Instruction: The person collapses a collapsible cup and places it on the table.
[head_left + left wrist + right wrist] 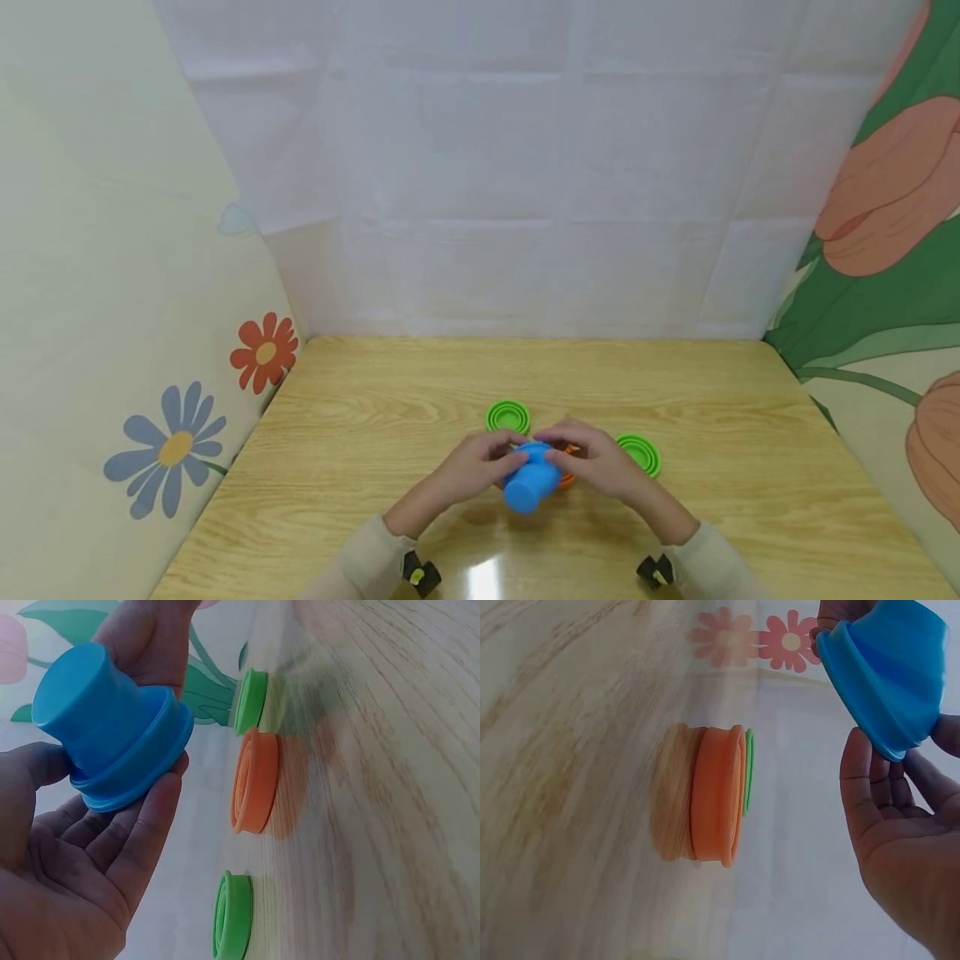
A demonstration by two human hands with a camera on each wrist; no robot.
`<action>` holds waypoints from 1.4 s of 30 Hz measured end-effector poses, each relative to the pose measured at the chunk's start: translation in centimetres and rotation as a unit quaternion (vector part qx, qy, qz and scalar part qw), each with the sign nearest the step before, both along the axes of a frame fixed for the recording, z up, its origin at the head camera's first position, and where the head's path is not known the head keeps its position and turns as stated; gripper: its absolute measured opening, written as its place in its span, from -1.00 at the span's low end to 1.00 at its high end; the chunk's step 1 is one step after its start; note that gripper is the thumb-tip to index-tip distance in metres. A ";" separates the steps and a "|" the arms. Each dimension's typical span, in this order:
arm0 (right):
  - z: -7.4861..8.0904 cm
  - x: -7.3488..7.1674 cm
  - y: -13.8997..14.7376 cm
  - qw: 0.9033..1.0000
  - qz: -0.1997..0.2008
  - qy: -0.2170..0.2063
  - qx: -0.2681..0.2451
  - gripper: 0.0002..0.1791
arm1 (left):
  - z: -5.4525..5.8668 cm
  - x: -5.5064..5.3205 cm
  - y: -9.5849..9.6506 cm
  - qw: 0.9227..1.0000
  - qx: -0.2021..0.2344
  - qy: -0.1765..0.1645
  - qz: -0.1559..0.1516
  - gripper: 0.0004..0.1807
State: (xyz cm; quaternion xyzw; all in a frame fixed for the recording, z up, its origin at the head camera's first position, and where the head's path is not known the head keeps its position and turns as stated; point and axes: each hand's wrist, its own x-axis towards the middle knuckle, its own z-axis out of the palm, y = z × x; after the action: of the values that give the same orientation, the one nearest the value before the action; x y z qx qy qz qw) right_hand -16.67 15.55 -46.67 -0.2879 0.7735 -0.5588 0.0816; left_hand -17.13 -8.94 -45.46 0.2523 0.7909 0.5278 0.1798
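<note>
A blue collapsible silicone cup is held above the table between both hands, tilted with its flat base toward the camera. It is partly extended, with a folded ring near its rim. My left hand grips one side of the rim, thumb on the outer wall and fingers beneath. On the opposite side, my right hand pinches the rim between thumb and fingers. A collapsed orange cup lies on the table beyond the blue one, mostly hidden by it and the right hand in the head view.
One collapsed green cup lies beyond the left hand; another green cup lies just right of the right hand. The wooden table meets a white cloth at its back edge, with patterned cloths at both sides.
</note>
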 end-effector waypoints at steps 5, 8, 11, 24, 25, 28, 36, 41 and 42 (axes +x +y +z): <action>-0.1 0.0 0.1 1.000 -0.006 -0.011 -0.002 -0.58 | -0.1 -0.1 -0.1 1.000 -0.009 0.014 0.009 -0.66; -0.3 0.0 0.3 0.999 -0.002 -0.032 -0.021 -0.53 | -0.1 -0.1 -0.1 1.000 -0.001 0.019 0.024 -0.67; -0.5 0.0 0.4 0.998 0.008 -0.047 -0.038 -0.48 | -0.1 -0.1 -0.1 0.999 0.015 0.008 0.040 -0.65; -0.4 0.3 0.0 0.999 -0.020 -0.013 -0.025 -0.58 | -0.1 0.0 0.1 0.999 0.007 0.015 0.030 -0.65; -0.4 0.3 -0.1 0.999 -0.023 -0.008 -0.022 -0.59 | 0.0 0.0 0.1 0.999 0.006 0.016 0.027 -0.66; -0.5 0.3 -0.2 0.999 -0.030 0.007 -0.012 -0.61 | 0.0 -0.1 0.1 0.999 -0.003 0.024 0.021 -0.70; -0.7 0.4 -0.7 0.998 -0.052 0.026 -0.006 -0.67 | 0.3 -0.3 0.2 0.998 -0.025 0.052 0.014 -0.80; -0.7 0.4 -0.8 0.997 -0.073 0.002 -0.007 -0.68 | 0.1 -0.3 0.3 0.999 -0.007 0.038 0.015 -0.78; -0.6 0.4 -0.7 0.997 -0.075 -0.005 -0.008 -0.67 | 0.1 -0.3 0.3 0.999 -0.001 0.033 0.019 -0.76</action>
State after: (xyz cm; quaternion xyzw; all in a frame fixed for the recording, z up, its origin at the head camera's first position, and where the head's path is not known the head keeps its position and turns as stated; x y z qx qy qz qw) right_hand -16.27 14.80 -47.32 -0.2269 0.7878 -0.5712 0.0405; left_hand -17.43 -8.63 -45.35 0.2547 0.8014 0.5218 0.1437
